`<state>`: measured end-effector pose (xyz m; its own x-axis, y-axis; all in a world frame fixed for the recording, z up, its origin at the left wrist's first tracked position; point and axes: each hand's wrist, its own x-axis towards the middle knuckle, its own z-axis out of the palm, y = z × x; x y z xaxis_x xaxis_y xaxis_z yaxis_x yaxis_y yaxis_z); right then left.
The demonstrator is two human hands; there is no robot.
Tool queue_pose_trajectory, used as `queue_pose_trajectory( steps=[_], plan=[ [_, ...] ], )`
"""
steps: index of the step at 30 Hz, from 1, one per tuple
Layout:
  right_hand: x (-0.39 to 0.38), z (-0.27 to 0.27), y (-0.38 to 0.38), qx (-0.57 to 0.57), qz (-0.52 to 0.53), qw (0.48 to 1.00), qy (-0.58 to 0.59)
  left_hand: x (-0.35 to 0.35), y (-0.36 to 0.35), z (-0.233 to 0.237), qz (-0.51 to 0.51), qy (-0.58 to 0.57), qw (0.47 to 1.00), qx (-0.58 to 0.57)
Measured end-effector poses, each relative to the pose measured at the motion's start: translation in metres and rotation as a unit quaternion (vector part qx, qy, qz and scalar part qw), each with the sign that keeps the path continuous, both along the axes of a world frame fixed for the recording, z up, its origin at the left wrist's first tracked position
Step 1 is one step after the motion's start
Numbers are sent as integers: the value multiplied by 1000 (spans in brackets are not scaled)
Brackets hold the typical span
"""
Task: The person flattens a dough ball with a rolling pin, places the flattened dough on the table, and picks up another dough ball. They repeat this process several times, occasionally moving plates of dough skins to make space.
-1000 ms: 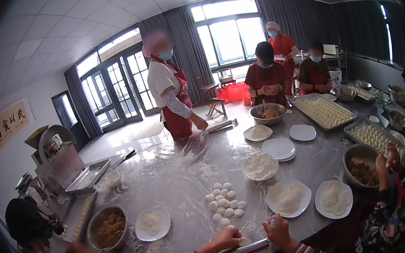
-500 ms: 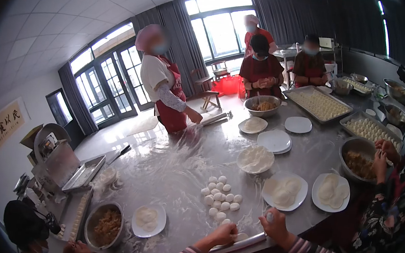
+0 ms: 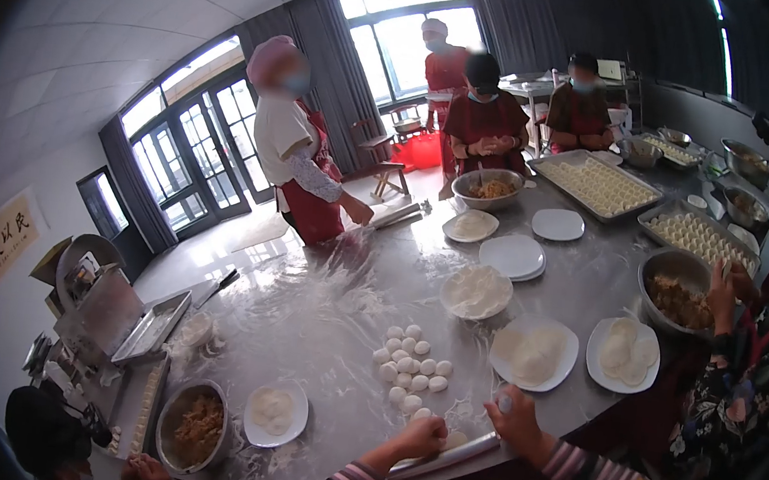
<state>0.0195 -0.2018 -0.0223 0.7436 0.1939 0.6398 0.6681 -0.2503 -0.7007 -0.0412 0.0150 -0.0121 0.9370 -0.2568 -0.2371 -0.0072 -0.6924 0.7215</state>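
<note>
At the table's near edge, my left hand (image 3: 420, 439) is closed, its fingers on the rim of a flat dough wrapper (image 3: 454, 440) that lies partly hidden beside it. My right hand (image 3: 518, 421) wraps round a rolling pin (image 3: 505, 404), of which only the rounded pale end shows above the fist. Just beyond my hands lies a cluster of small white dough pieces (image 3: 411, 366). A square white plate of round wrappers (image 3: 568, 364) is past my right hand, with a second plate of wrappers (image 3: 652, 369) further right.
A bowl of flour (image 3: 476, 293) and stacked white plates (image 3: 533, 256) stand beyond. Bowls of filling (image 3: 220, 448) sit left and right. Trays of dumplings (image 3: 600, 180) fill the far right. Several co-workers surround the floury metal table (image 3: 338, 329); one person's hands (image 3: 146, 475) are at lower left.
The whole view has shifted slightly left. My hands keep much the same place at the table edge. The person in red at the back has moved left and stands more upright.
</note>
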Motion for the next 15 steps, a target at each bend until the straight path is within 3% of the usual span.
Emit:
queue_pose_trajectory(
  steps=[4, 7, 9, 12, 15],
  plan=[
    [34, 5, 32, -11, -6, 1000, 12, 19, -3, -10, 8, -68, 993, 99],
    [29, 7, 27, -9, 15, 999, 30, 18, -6, 0, 1, -89, 994, 56],
    [14, 3, 12, -13, 7, 1000, 14, 8, -11, 24, -31, -22, 995, 93],
    [2, -1, -5, -13, -9, 999, -47, -1, -1, 10, 10, -21, 1000, -4],
    [8, -4, 3, -9, -14, 999, -40, 1, -3, 3, -2, -23, 1000, 18]
  ],
)
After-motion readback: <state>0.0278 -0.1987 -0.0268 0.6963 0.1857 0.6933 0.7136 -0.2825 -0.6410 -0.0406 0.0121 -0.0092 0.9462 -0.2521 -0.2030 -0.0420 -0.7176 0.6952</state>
